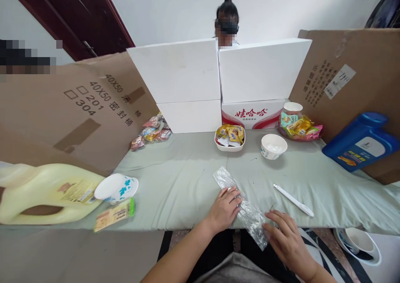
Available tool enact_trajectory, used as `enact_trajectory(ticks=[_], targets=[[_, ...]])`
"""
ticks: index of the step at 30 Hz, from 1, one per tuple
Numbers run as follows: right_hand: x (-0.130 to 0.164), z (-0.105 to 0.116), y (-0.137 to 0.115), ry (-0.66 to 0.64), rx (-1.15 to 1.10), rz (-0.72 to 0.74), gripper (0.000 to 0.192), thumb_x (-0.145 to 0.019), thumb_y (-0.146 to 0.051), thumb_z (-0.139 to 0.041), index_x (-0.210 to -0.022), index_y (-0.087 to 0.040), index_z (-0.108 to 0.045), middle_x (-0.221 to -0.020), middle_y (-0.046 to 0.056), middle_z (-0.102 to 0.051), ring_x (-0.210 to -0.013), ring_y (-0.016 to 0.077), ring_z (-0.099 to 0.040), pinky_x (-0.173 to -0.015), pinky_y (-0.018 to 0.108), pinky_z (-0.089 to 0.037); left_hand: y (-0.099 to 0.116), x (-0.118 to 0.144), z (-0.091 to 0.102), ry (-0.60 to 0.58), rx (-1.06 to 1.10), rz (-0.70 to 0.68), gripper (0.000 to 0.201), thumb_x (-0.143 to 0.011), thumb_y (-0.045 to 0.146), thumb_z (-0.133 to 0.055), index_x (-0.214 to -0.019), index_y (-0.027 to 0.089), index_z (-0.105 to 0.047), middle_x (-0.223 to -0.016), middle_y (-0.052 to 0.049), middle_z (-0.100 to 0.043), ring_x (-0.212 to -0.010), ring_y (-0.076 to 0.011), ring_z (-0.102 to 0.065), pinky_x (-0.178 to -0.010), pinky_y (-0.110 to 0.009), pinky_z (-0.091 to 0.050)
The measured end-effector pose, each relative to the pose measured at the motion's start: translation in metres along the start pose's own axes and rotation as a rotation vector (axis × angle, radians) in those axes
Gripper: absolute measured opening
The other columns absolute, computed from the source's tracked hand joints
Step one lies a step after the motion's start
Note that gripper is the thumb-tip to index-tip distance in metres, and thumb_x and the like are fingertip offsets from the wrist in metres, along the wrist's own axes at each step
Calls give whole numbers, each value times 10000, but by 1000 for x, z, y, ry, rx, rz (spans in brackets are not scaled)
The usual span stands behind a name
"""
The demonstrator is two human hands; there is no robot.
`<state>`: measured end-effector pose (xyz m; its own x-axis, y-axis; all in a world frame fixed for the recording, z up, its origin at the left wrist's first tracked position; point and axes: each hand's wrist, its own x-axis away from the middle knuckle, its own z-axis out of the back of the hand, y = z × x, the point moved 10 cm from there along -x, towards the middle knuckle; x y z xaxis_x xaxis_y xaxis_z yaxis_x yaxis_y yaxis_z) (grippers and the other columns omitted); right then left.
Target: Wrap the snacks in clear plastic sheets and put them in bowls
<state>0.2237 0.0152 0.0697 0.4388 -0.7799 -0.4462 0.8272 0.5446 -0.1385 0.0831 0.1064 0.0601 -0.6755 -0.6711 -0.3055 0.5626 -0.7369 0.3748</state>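
Note:
A long folded strip of clear bubble wrap point(250, 217) lies slanted on the cloth-covered table, its near end past the front edge. Across its middle rests my left hand point(223, 208), palm down with the fingers laid flat on the plastic. My right hand point(287, 241) is at the strip's right edge near its lower end, fingers stretched out and fingertips touching it; its thumb is hard to make out. To the right lies a slim white tool point(293, 200) like a small cutter. A white paper bowl point(273, 146) with blue print stands beyond.
A tub of yellow-wrapped snacks point(230, 145) stands before white boxes point(187, 78). Cardboard point(93, 108) flanks both sides. At left are a yellow jug point(59, 191), a tipped paper bowl point(115, 188) and a flat packet point(114, 216); at right, a blue bottle point(362, 141). A person point(227, 20) is behind.

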Motion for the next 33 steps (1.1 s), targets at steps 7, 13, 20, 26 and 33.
enact_trajectory(ticks=[7, 13, 20, 26, 33], targets=[[-14, -21, -18, -178, 39, 273, 656, -708, -25, -478, -1310, -281, -520, -1466, -2, -439, -1401, 253, -274, -1092, 453, -291, -1, 2, -2, -34, 73, -10, 276, -901, 200, -517, -1166, 203, -595, -1290, -79, -598, -1322, -238, -440, -1117, -468, -311], [-65, 6, -21, -110, -424, 155, 280, -832, -118, -470, -1041, -237, -612, -1207, 80, -634, -1236, 237, -495, -1037, 451, -370, 3, 4, -8, -145, 231, -62, 374, -885, 151, -486, -1247, 238, -524, -1308, -40, -596, -1340, -205, -419, -1156, -457, -244], [-151, -71, 35, -269, -728, -443, 210, -885, -276, -421, -899, -205, -618, -776, 8, -657, -709, 147, -605, -669, 254, -467, -26, 6, 3, 42, 427, 83, 726, -836, 69, -404, -1500, 174, -128, -1429, -154, -447, -1297, -257, -454, -1075, -462, -386], [-167, -117, 52, -313, -533, -612, 171, -858, -236, -461, -924, -187, -611, -736, 18, -647, -690, 161, -569, -635, 253, -358, -44, 13, 0, 120, 535, 226, 803, -860, 61, -393, -1511, 149, 69, -977, -74, -652, -864, -188, -617, -842, -370, -515], [-163, -122, 54, -379, -405, -655, 347, -860, -242, -521, -1201, -179, -506, -774, 16, -658, -739, 166, -598, -630, 246, -314, -23, 9, 23, 228, 319, 101, 431, -715, 40, -445, -1080, 178, -628, -912, -80, -638, -914, -232, -545, -842, -407, -470]])
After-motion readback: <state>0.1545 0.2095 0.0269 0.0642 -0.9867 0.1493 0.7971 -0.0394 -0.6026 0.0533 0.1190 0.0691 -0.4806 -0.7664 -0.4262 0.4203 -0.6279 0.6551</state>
